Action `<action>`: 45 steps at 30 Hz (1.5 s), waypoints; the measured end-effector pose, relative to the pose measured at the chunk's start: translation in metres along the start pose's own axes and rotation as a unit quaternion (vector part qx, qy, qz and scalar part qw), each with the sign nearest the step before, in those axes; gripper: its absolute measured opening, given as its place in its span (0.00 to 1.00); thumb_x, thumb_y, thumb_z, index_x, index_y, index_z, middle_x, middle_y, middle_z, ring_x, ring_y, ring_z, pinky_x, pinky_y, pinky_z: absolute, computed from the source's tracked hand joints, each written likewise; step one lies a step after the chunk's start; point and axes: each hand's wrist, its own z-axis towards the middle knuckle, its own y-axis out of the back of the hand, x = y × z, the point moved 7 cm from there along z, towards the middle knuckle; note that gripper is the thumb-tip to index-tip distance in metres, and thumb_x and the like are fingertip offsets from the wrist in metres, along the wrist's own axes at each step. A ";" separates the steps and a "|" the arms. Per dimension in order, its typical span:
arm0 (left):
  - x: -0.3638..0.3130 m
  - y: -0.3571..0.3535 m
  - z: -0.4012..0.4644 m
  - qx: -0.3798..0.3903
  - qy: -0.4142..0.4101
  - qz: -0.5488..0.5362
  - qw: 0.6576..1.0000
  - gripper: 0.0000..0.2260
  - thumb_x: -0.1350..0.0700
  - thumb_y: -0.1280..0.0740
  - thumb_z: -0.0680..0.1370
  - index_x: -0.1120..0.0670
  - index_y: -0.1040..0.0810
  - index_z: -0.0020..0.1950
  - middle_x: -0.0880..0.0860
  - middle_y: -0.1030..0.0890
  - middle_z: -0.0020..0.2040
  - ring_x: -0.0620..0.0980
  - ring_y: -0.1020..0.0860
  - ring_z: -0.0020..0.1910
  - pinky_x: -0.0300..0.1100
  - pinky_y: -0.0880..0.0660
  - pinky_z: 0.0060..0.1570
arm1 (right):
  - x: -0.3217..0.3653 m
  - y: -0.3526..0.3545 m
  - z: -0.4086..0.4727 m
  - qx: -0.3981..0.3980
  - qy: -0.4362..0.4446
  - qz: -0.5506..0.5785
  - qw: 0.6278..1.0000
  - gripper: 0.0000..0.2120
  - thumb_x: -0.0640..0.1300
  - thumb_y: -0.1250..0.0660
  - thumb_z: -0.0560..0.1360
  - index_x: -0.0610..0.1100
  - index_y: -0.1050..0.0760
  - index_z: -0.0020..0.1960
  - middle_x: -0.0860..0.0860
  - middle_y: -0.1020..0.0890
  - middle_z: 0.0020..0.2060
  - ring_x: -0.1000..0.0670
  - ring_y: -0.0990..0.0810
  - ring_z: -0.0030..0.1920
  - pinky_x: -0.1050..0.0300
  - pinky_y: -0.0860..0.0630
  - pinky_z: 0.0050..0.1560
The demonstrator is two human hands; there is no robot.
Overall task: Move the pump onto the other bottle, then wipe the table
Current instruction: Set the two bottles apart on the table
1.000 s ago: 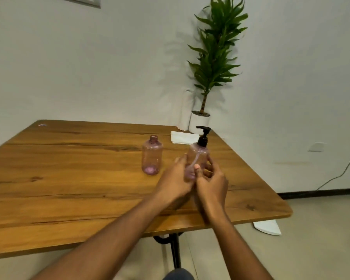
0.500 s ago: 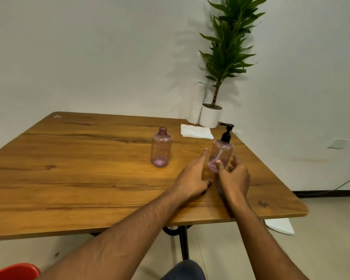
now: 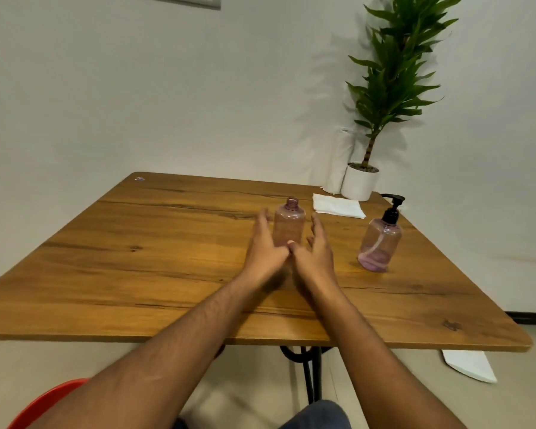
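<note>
Both hands are out over the middle of the tabletop (image 3: pixel 167 258), fingers straight and spread wide, holding nothing. The left hand (image 3: pixel 265 253) and the right hand (image 3: pixel 314 255) stand on either side of the uncapped bottle (image 3: pixel 289 224), palms turned toward it, thumbs meeting just in front of its base. Whether any fingertip actually touches the plastic I cannot tell; the fingers are a little blurred.

That uncapped bottle is clear pink, upright, its neck bare, standing toward the far edge of the tabletop, right of centre. The pump bottle (image 3: pixel 381 243) stands upright well off to the right, near the right edge, apart from both hands, with a little pink liquid pooled in its bottom. The black pump (image 3: pixel 392 209) sits screwed on its neck, spout pointing left, tube running down inside.

Behind the uncapped bottle, toward the far right corner, a folded white napkin (image 3: pixel 338 205) lies flat. At that corner stands a potted plant (image 3: pixel 361 182) in a white pot, with a paper roll (image 3: pixel 338 168) just beside it against the wall. On the floor under the near right corner lies a white sheet (image 3: pixel 468 365), and a red stool (image 3: pixel 44 404) shows at the lower left
</note>
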 end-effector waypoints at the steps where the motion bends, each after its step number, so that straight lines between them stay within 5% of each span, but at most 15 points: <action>1: 0.001 -0.001 -0.002 0.027 0.014 -0.004 1.000 0.35 0.67 0.31 0.77 0.44 0.37 0.79 0.47 0.26 0.70 0.42 0.25 0.63 0.33 0.26 0.51 | -0.001 -0.010 0.003 0.010 -0.008 0.013 1.000 0.38 0.36 0.32 0.80 0.61 0.40 0.82 0.49 0.27 0.76 0.46 0.27 0.74 0.44 0.22 0.68; 4: 0.009 0.025 -0.010 -0.010 0.021 0.015 1.000 0.30 0.62 0.32 0.79 0.40 0.34 0.77 0.46 0.23 0.66 0.46 0.22 0.62 0.43 0.22 0.60 | 0.007 -0.044 -0.002 0.035 0.006 0.000 0.999 0.35 0.35 0.35 0.81 0.62 0.36 0.81 0.52 0.21 0.69 0.50 0.21 0.66 0.55 0.20 0.58; 7: 0.014 0.095 -0.021 -0.100 -0.004 0.051 0.994 0.30 0.62 0.32 0.79 0.42 0.33 0.78 0.45 0.25 0.67 0.44 0.24 0.62 0.33 0.27 0.55 | 0.026 -0.100 -0.022 0.090 0.043 0.018 0.995 0.35 0.35 0.33 0.80 0.60 0.35 0.81 0.53 0.21 0.70 0.53 0.22 0.66 0.58 0.22 0.60; 11: 0.025 0.205 -0.043 -0.167 0.004 0.092 0.982 0.31 0.63 0.30 0.78 0.44 0.34 0.78 0.46 0.24 0.67 0.42 0.23 0.59 0.31 0.28 0.47 | 0.057 -0.195 -0.064 0.191 0.052 0.066 0.978 0.36 0.35 0.33 0.80 0.62 0.37 0.81 0.54 0.23 0.70 0.55 0.23 0.66 0.51 0.20 0.65; 17: 0.032 0.328 -0.079 -0.253 0.019 0.154 0.955 0.30 0.62 0.27 0.76 0.47 0.31 0.76 0.50 0.21 0.66 0.48 0.21 0.61 0.48 0.21 0.63 | 0.091 -0.297 -0.116 0.273 0.080 0.043 0.958 0.38 0.44 0.33 0.72 0.66 0.37 0.78 0.60 0.20 0.64 0.53 0.20 0.65 0.44 0.19 0.64; 29: 0.055 0.354 -0.099 -0.265 0.030 0.186 0.946 0.33 0.58 0.26 0.76 0.48 0.34 0.78 0.53 0.23 0.71 0.53 0.23 0.68 0.51 0.23 0.66 | 0.078 -0.336 -0.133 0.301 0.107 0.004 0.947 0.40 0.36 0.31 0.76 0.62 0.40 0.82 0.54 0.22 0.72 0.52 0.21 0.68 0.48 0.19 0.65; 33: 0.052 0.346 -0.112 -0.314 0.026 0.199 0.928 0.44 0.61 0.26 0.76 0.49 0.48 0.84 0.56 0.39 0.82 0.57 0.33 0.77 0.46 0.30 0.67 | 0.079 -0.318 -0.131 0.308 0.097 -0.024 0.946 0.44 0.41 0.30 0.78 0.60 0.48 0.85 0.51 0.29 0.79 0.48 0.26 0.75 0.45 0.24 0.72; 36: 0.023 0.315 -0.128 -0.367 -0.068 0.204 0.905 0.44 0.67 0.27 0.74 0.49 0.45 0.83 0.55 0.42 0.81 0.47 0.31 0.70 0.34 0.29 0.57 | 0.090 -0.260 -0.126 0.228 0.151 -0.020 0.962 0.40 0.44 0.30 0.79 0.60 0.45 0.84 0.53 0.33 0.81 0.52 0.32 0.79 0.47 0.29 0.76; 39: -0.004 0.257 -0.127 -0.330 -0.175 0.220 0.901 0.41 0.71 0.28 0.71 0.52 0.39 0.80 0.58 0.37 0.77 0.55 0.32 0.72 0.42 0.29 0.63 | 0.102 -0.163 -0.114 0.087 0.255 0.007 0.963 0.32 0.41 0.30 0.79 0.55 0.34 0.81 0.55 0.27 0.74 0.58 0.28 0.73 0.58 0.27 0.72; 42: -0.013 0.185 -0.098 -0.179 -0.228 0.228 0.929 0.29 0.68 0.27 0.74 0.50 0.28 0.72 0.53 0.30 0.71 0.53 0.29 0.69 0.43 0.32 0.65 | 0.103 -0.039 -0.090 -0.131 0.332 -0.011 0.934 0.25 0.36 0.30 0.78 0.47 0.27 0.74 0.50 0.24 0.68 0.54 0.26 0.70 0.66 0.29 0.67; 45: -0.004 0.110 -0.063 0.019 -0.177 0.245 0.953 0.20 0.57 0.28 0.78 0.40 0.25 0.66 0.40 0.28 0.68 0.43 0.28 0.64 0.44 0.28 0.58 | 0.087 0.082 -0.061 -0.354 0.323 -0.069 0.875 0.26 0.36 0.27 0.75 0.43 0.27 0.71 0.45 0.26 0.67 0.50 0.28 0.69 0.69 0.32 0.67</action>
